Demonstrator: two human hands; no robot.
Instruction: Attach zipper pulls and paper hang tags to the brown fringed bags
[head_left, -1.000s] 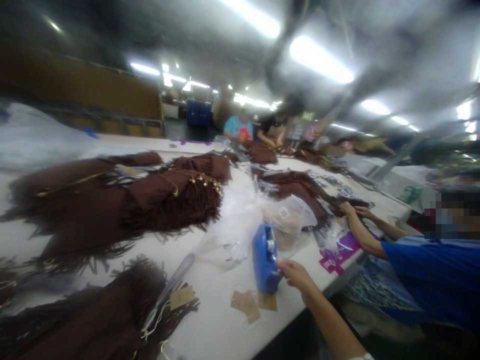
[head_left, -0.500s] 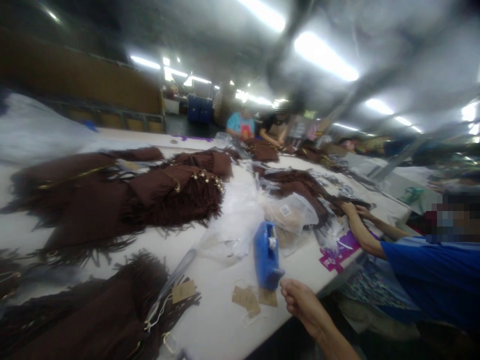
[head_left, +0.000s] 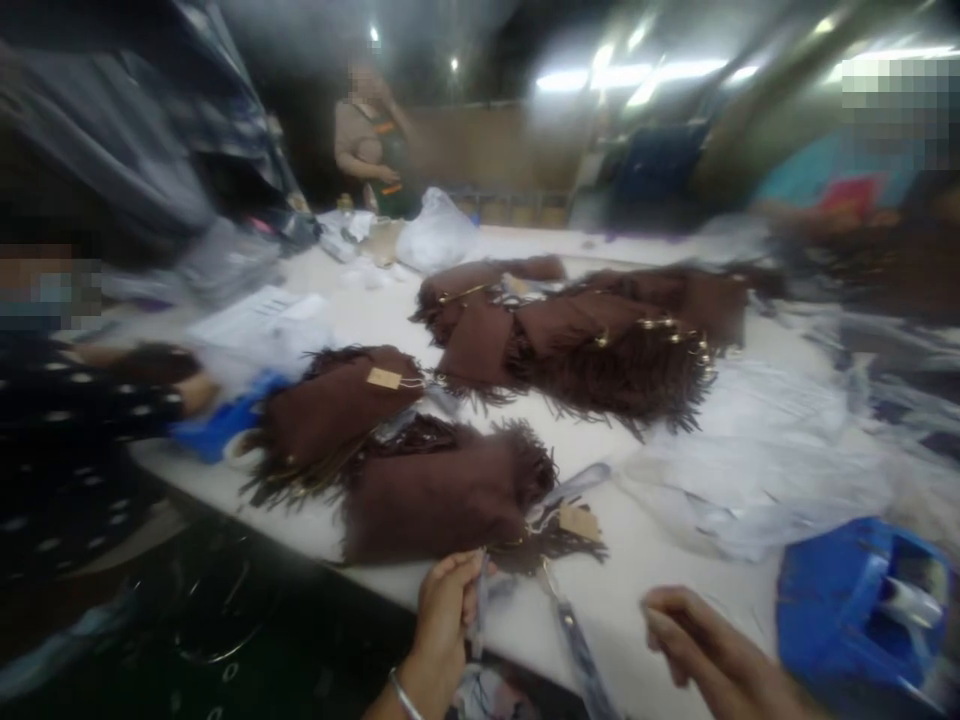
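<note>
My left hand (head_left: 446, 610), with a bracelet on its wrist, is at the table's front edge. Its thumb and fingers pinch a thin greyish strip (head_left: 480, 615) beside the nearest brown fringed pouch (head_left: 435, 500). A tan card tag (head_left: 579, 521) on a white string lies at that pouch's right end. To the right, my right hand (head_left: 705, 640) hovers over the table with its fingers curled together. Whatever its fingertips hold, if anything, is too small and blurred to name. A blue tape dispenser (head_left: 855, 610) stands beyond it, apart from the fingers.
More brown fringed pieces (head_left: 592, 340) lie piled across the white table (head_left: 525, 435). Clear plastic bags (head_left: 757, 450) are heaped at right. A co-worker in a dotted sleeve (head_left: 90, 420) reaches in at left, near another blue dispenser (head_left: 229, 420). Scissors-like metal (head_left: 581, 640) lies between my hands.
The view has swung left. My left hand has come into view at the near pouch. My right hand has moved away from the blue tape dispenser, towards the pouch.
</note>
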